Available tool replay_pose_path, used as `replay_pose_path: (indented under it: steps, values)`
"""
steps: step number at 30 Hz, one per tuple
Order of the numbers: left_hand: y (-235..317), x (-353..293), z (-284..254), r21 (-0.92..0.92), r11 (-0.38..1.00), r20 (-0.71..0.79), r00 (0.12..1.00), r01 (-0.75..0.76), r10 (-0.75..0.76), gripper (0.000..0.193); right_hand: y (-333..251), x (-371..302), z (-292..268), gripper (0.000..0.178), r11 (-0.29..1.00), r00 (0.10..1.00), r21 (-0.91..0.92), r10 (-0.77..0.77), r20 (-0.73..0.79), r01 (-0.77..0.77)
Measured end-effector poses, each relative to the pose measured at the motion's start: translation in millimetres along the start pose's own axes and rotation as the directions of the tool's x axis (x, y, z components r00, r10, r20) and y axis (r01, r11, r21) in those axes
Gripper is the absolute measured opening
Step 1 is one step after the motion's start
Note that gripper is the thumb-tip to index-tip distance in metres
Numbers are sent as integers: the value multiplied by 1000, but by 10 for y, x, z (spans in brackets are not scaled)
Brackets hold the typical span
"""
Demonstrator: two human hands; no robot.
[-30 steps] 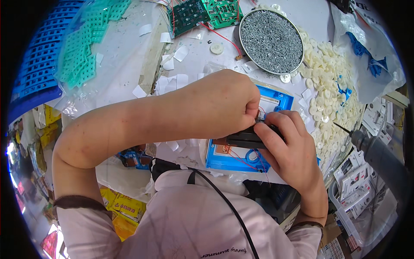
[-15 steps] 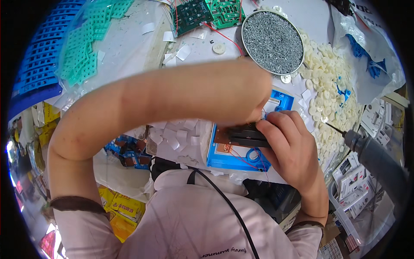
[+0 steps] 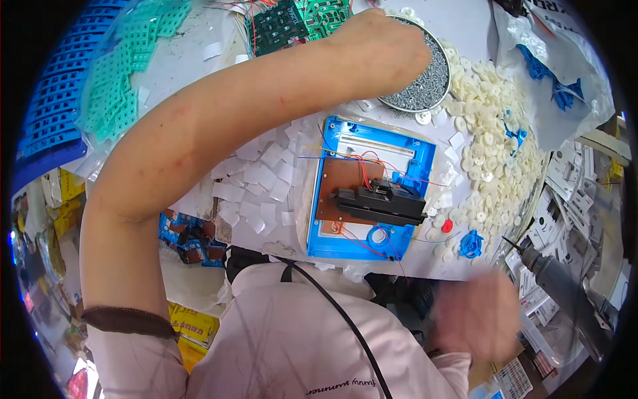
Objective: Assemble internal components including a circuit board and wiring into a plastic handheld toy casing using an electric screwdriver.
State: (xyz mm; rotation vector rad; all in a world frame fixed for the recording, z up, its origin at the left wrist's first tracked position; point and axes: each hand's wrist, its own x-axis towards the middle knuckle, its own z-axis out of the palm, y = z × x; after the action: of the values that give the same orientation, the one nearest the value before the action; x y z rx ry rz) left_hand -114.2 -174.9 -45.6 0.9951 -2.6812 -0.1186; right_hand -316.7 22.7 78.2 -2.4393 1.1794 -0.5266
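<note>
My left hand (image 3: 389,54) is over the round bowl of small silver screws (image 3: 435,76). Its fingers curl down closed, and whatever they pinch is hidden beneath. My right hand (image 3: 477,312) is a motion smear below the table's front edge, near the power screwdriver (image 3: 551,272); its fingers cannot be made out. Between the hands lies an open blue plastic casing (image 3: 319,233) on the table. Inside it sit a brown circuit board (image 3: 332,179) and a long black mechanism (image 3: 382,203), with thin red, blue and yellow wires running out. Neither hand touches the casing.
White plastic discs (image 3: 495,159) are heaped right of the casing, with a blue wire bundle (image 3: 471,244) near them. White paper pieces (image 3: 256,179) lie at its left. Green circuit boards (image 3: 282,26) are at the back, green plastic grids (image 3: 123,80) far left.
My left hand has moved from the black mechanism up and away to the screw bowl. My right hand has let go of the mechanism and dropped down right, toward the screwdriver.
</note>
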Motion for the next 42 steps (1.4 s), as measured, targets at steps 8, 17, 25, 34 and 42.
replay_pose_path:
  steps: [8,17,25,34,42]
  values:
    - [154,-113,-260,-243,969,-202,979,-35,-15,17,817,-470,-526,73,803,809,570,213,-548,175]
    - [898,-1114,-576,-585,810,-132,990,-44,-41,19,188,415,47,40,271,904,908,199,-377,319]
    - [947,-1264,-556,-714,700,-189,967,-14,-173,21,-61,573,229,43,306,945,908,63,-321,287]
    - [918,-1296,-594,-637,771,-201,961,18,-189,38,-101,564,314,46,371,938,880,59,-341,297]
    - [1044,-1622,-365,-411,883,-177,930,228,-323,52,90,629,526,48,439,929,839,24,-369,322]
